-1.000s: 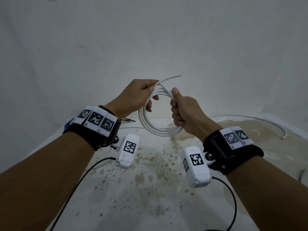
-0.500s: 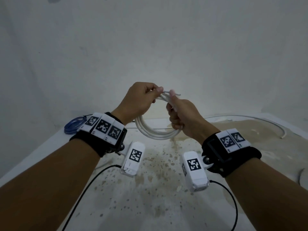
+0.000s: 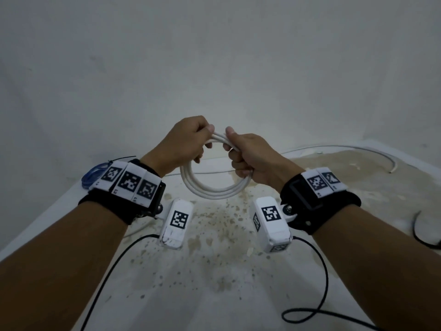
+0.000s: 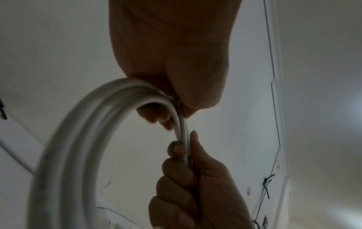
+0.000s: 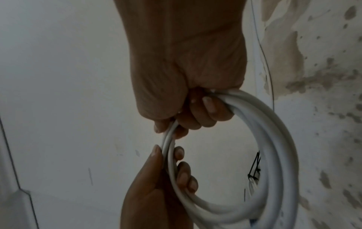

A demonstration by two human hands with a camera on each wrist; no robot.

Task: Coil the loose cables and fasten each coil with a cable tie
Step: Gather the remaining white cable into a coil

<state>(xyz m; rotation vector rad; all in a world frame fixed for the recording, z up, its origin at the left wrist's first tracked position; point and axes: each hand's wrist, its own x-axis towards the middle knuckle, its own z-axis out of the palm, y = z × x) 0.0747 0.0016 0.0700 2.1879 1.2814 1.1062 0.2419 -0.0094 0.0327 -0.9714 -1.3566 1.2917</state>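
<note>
White cable coil (image 3: 214,189), frame centre: left hand (image 3: 183,139), right hand (image 3: 250,156) both clench top. My risk: loosened grip, untied loops spring apart.

Premises are presenting as a bare, unfinished utility or work room, not a furnished home. A plain whitewashed wall (image 3: 214,56) is rising behind a white work surface (image 3: 214,271) that is showing brown staining and speckling (rust or damp, cannot tell). Loose white cable (image 3: 334,149) is lying along its far edge.
</note>
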